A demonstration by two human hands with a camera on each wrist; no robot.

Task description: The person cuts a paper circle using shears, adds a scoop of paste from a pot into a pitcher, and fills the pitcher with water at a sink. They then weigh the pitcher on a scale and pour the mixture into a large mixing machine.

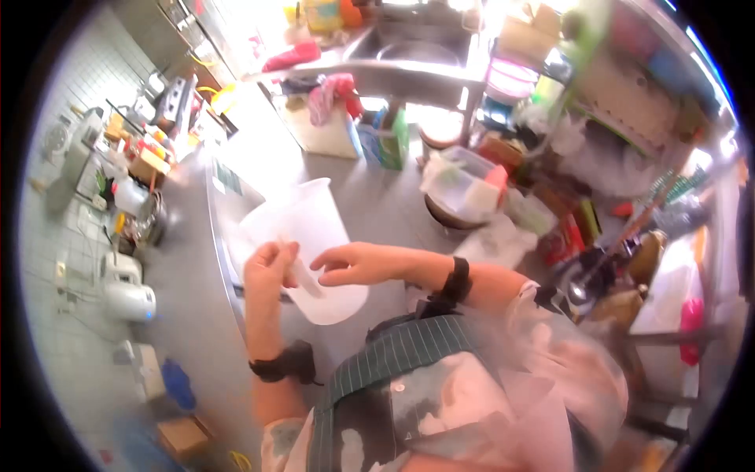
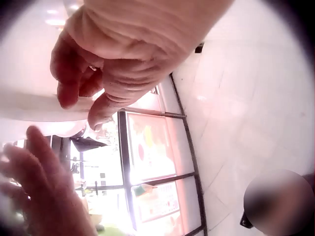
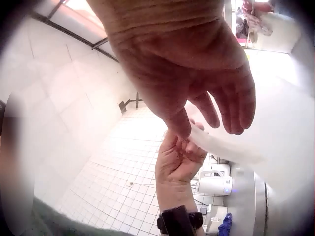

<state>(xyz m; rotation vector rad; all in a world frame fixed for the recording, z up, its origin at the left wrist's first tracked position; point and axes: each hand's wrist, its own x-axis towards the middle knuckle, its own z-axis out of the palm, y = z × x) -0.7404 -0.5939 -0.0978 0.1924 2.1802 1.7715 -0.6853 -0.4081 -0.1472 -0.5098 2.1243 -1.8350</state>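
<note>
My left hand [image 1: 270, 266] pinches one end of a long, pale, translucent strip [image 1: 308, 282] between thumb and fingers. The strip [image 3: 226, 149] slants away from those fingertips in the right wrist view; its exact kind I cannot tell. Just to the right, my right hand [image 1: 354, 263] hovers with loosely spread fingers and holds nothing. In the left wrist view the right hand [image 2: 44, 191] shows beneath the strip [image 2: 44, 108]. Below both hands is a large white tub [image 1: 336, 303], its inside washed out by bright light.
A steel sink [image 1: 413, 47] stands ahead. A clear plastic container [image 1: 460, 177] sits on a round bowl at the right, near boxes and bags. A white kettle [image 1: 130, 301] stands at the left. A white bin [image 1: 318, 130] with cloths over it is beneath the sink.
</note>
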